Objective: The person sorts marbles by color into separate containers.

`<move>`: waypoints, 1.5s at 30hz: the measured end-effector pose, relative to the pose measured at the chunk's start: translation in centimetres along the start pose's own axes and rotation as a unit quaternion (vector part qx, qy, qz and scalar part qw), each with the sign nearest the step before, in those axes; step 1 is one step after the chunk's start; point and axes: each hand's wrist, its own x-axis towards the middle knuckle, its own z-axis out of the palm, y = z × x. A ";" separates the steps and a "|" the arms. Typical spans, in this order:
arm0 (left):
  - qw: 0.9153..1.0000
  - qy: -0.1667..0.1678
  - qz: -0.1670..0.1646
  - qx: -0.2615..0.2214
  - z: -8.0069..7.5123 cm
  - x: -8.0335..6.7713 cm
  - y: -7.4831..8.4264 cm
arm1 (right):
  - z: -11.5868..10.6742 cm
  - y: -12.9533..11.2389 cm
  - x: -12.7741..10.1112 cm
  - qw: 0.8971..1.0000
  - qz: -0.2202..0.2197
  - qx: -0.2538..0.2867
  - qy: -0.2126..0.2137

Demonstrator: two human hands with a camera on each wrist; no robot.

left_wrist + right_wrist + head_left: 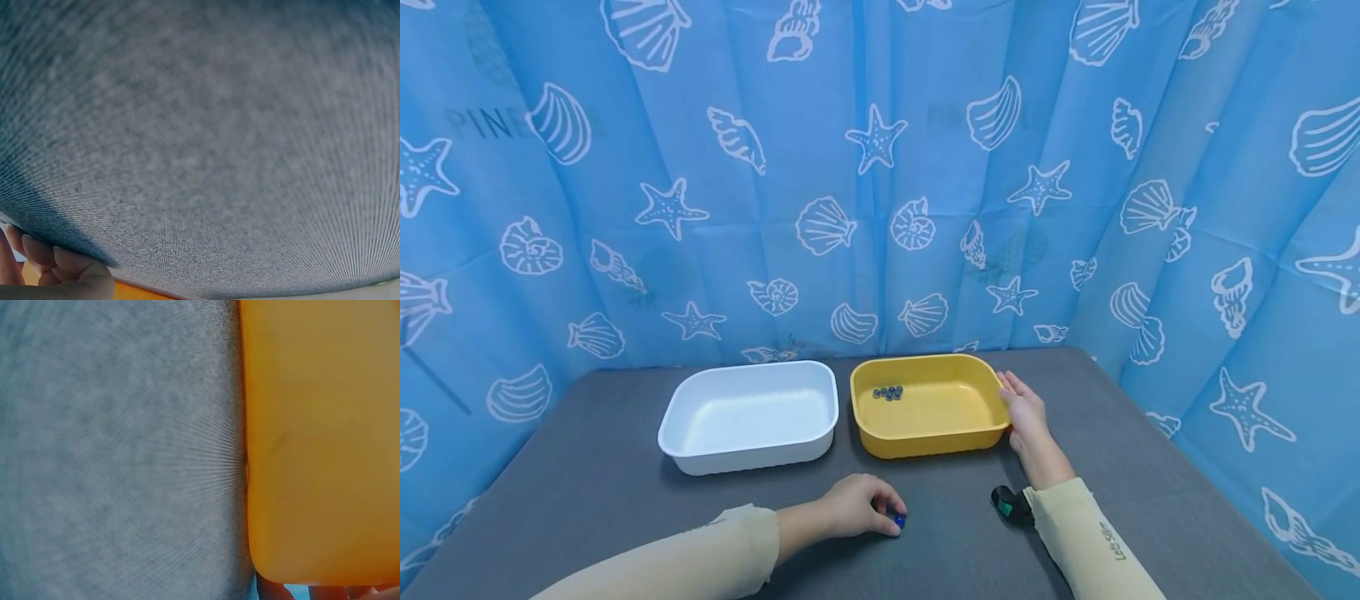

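Note:
My left hand is low over the table in the head view, with thumb and index finger pinching a small, glossy blue marble. The left wrist view catches only part of that hand, fingers bent toward the thumb; the marble is hidden there. At the right end of a yellow tub, my right hand grips the rim. Several dark blue marbles lie together on the tub's floor, toward its left end. The tub's side fills the right half of the right wrist view, fingers showing beyond its end.
A white tub stands left of the yellow one, a narrow gap between them. Beside the right forearm, a black strap-like object with a green patch is on the grey cloth-covered table. Blue shell-print curtains hang behind.

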 end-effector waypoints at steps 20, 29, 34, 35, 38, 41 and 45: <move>0.999 0.024 -0.018 -0.018 0.3 -0.1 0.2 | 0.1 0.0 -0.2 1.000 -0.004 0.002 -0.001; 0.998 0.042 -0.010 -0.053 -0.2 0.1 0.7 | 0.1 -0.1 -0.4 1.000 -0.011 0.001 -0.015; 0.996 0.067 0.002 -0.058 -0.9 0.4 1.0 | 0.0 -0.1 -0.5 1.000 -0.014 0.000 -0.016; 0.996 0.071 0.006 -0.058 -1.1 0.4 1.1 | -0.1 0.0 -0.5 1.000 -0.014 -0.001 -0.017; 0.995 0.079 0.014 -0.062 -1.7 0.4 1.5 | -0.2 0.0 -0.5 1.000 -0.013 -0.002 -0.018; 0.994 0.088 0.023 -0.065 -2.4 0.4 2.0 | -0.2 0.1 -0.4 1.000 -0.010 -0.004 -0.015; 0.990 0.117 0.033 -0.066 -3.3 0.9 2.5 | -0.2 0.1 -0.3 1.000 -0.007 -0.006 -0.012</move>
